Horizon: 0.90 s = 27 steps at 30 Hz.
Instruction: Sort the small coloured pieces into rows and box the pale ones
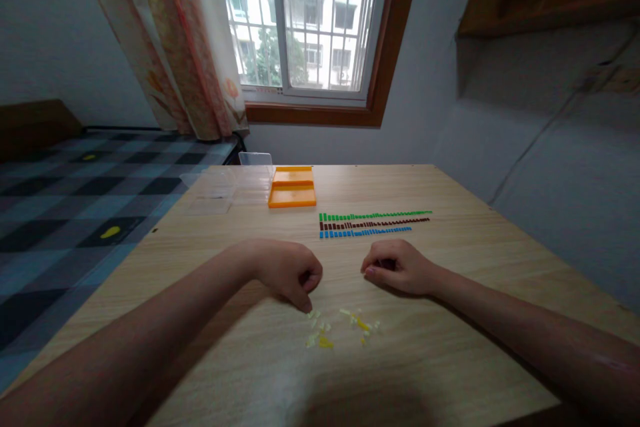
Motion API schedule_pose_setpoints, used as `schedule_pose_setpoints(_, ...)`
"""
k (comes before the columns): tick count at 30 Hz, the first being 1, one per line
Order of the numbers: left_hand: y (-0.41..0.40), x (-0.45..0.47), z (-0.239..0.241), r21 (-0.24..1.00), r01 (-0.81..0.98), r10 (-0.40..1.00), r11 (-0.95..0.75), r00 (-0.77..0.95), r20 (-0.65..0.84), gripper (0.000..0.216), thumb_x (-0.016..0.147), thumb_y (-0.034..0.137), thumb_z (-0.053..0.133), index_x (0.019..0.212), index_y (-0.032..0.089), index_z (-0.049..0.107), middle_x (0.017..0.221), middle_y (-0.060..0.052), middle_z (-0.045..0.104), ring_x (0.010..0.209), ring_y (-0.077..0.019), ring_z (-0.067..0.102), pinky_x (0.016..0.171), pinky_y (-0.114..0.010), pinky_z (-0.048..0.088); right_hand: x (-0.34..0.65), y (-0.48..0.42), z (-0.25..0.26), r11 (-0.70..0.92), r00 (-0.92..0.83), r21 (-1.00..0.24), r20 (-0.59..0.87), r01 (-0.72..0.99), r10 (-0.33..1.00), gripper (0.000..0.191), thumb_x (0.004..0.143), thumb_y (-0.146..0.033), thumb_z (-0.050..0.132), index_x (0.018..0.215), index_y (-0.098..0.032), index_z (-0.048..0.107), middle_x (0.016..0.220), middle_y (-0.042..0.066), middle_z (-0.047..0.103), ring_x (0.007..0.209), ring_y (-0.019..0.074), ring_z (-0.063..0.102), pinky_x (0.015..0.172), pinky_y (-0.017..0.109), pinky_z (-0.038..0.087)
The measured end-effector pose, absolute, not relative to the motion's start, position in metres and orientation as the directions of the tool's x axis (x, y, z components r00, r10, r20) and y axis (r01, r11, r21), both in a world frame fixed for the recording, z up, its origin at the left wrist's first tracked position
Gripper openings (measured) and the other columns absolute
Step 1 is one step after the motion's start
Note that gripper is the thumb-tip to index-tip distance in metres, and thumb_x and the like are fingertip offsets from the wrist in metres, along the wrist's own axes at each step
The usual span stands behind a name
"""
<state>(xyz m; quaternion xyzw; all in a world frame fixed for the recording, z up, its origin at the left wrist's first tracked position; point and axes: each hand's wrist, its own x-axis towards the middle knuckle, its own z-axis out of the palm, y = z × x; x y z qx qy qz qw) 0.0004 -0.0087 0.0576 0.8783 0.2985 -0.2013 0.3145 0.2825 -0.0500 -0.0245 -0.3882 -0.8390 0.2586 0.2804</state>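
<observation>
beyond the curled-shut left hand [289, 273] and curled-shut right hand [400, 268], three coloured rows [373, 223] look finished, yellow pieces [340, 328] unsorted.

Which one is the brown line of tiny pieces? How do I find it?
Look at the wooden table under the window and find the orange tray. Just right of it, nearer you, lie three long thin rows of tiny pieces side by side. The brown row is the middle one, between the green row behind and the shorter blue row in front.
</observation>
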Motion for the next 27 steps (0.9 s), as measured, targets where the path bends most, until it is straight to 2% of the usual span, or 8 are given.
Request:
schedule_pose_setpoints(4,-0.009,0.0,0.058,0.429,0.655,0.407,-0.622,0.739,-0.537,0.024,0.076,0.027,0.08,0.068,0.02,0.058,0.058,0.007,0.055,0.056,-0.0129,0.048,0.052,-0.025,0.033,0.267,-0.043,-0.026,0.44,-0.447,-0.737,0.209,0.512,0.87,0.027,0.088,-0.039,0.066,0.081,-0.016,0.077,0.075,0.004,0.069,0.069,0.0122,0.057,0.064,0.023,0.038)
schedule_pose_setpoints(9,-0.01,0.002,0.057,0.419,0.658,0.412,-0.626,0.735,-0.539,0.025,0.076,0.03,0.081,0.067,0.02,0.06,0.056,0.006,0.056,0.055,-0.013,0.048,0.054,-0.025,0.034,0.246,-0.023,-0.033,0.332,-0.319,-0.8,0.187,0.499,0.929,0.038,0.092,-0.044,0.057,0.079,-0.013,0.074,0.076,0.005,0.071,0.071,0.0147,0.06,0.066,0.024,0.041)
schedule_pose_setpoints(14,-0.012,0.003,0.057,0.393,0.662,0.425,-0.638,0.728,-0.537,0.029,0.075,0.034,0.082,0.065,0.02,0.058,0.055,0.007,0.056,0.053,-0.0129,0.047,0.053,-0.026,0.033,0.239,-0.016,-0.034,0.291,-0.263,-0.836,0.183,0.465,0.947,0.041,0.091,-0.049,0.057,0.079,-0.013,0.073,0.073,0.004,0.068,0.069,0.0141,0.058,0.065,0.024,0.041)
schedule_pose_setpoints(21,-0.012,0.004,0.057,0.381,0.652,0.428,-0.655,0.736,-0.525,0.029,0.076,0.033,0.081,0.066,0.02,0.057,0.055,0.007,0.054,0.053,-0.0129,0.046,0.053,-0.026,0.032,0.251,-0.021,-0.025,0.318,-0.423,-0.857,0.133,0.406,0.896,0.043,0.087,-0.053,0.063,0.081,-0.012,0.075,0.076,0.005,0.067,0.072,0.0132,0.056,0.068,0.024,0.042)
schedule_pose_setpoints(27,-0.01,0.002,0.055,0.406,0.632,0.41,-0.661,0.756,-0.51,0.028,0.075,0.031,0.081,0.065,0.021,0.057,0.056,0.007,0.053,0.055,-0.0136,0.047,0.054,-0.027,0.033,0.267,-0.031,-0.01,0.314,-0.649,-0.867,-0.014,0.386,0.76,0.041,0.081,-0.053,0.074,0.076,-0.012,0.074,0.069,0.002,0.063,0.063,0.0094,0.051,0.058,0.02,0.038)
